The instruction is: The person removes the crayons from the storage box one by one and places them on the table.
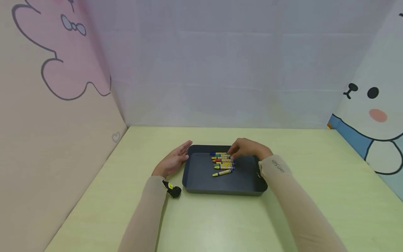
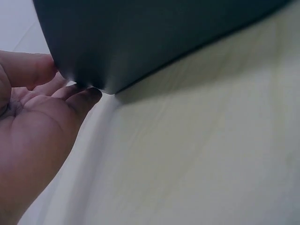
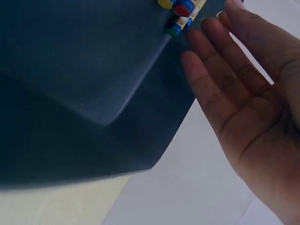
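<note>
A shallow dark grey tray (image 1: 198, 180) rests on the table, holding several yellow-wrapped crayons (image 1: 224, 167). Most of them lie side by side in a loose column; the nearest crayon (image 1: 222, 173) slants a little apart. At the tray's left side is my left hand (image 1: 171, 161), fingers extended, with thumb and fingertips against the outer wall in the left wrist view. My right hand (image 1: 247, 147) reaches over the back right of the tray, its fingertips beside the far crayons and partly covering their ends. In the right wrist view its fingers are loosely straight, near a green-ended crayon (image 3: 174, 30).
The pale yellow table (image 1: 220, 224) extends around the tray. A white cloth wall (image 1: 201, 70) stands along the back edge, and printed cartoon panels (image 1: 377, 140) flank the sides. A black wrist camera (image 1: 174, 191) sits by my left sleeve.
</note>
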The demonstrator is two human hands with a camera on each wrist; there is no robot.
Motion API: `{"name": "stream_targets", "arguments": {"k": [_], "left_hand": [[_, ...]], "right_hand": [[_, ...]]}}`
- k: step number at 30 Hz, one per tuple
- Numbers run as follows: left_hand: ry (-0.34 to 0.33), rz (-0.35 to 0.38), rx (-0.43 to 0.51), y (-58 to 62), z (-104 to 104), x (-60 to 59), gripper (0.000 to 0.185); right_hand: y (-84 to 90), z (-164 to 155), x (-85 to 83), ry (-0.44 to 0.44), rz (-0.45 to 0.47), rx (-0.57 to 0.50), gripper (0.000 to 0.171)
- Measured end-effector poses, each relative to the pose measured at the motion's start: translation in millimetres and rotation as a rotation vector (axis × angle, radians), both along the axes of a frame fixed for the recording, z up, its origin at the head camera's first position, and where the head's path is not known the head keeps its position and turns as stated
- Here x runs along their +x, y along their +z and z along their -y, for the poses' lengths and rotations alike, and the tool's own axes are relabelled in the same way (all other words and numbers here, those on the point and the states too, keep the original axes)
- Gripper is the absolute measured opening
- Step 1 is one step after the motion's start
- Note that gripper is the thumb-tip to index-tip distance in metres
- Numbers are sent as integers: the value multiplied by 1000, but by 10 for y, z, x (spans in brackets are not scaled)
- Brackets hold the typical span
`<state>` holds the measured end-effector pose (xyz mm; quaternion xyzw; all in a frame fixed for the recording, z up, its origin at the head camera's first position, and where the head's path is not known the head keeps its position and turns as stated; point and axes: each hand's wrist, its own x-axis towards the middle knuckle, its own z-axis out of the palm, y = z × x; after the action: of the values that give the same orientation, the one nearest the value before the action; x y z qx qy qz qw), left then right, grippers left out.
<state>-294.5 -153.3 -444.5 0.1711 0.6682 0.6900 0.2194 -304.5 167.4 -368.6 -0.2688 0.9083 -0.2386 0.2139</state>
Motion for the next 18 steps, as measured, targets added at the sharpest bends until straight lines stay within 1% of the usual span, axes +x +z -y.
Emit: {"name": "stream_targets", "arguments": {"k": [7, 10, 12, 14, 18], "left_hand": [[-10, -23, 5, 9, 8, -26, 66], [0, -5, 15, 2, 5, -30, 66], [-4, 2, 13, 2, 8, -25, 66], [-9, 13, -7, -9, 13, -20, 66], [-11, 16, -57, -10, 16, -32, 64]], "right_hand": [[-20, 46, -39, -5, -4, 26, 31], [-43, 70, -42, 4, 7, 23, 29], [-53, 86, -40, 14, 15, 26, 28], [-81, 106, -35, 11, 23, 34, 27], [-109, 137, -47, 0, -1, 61, 25]]}}
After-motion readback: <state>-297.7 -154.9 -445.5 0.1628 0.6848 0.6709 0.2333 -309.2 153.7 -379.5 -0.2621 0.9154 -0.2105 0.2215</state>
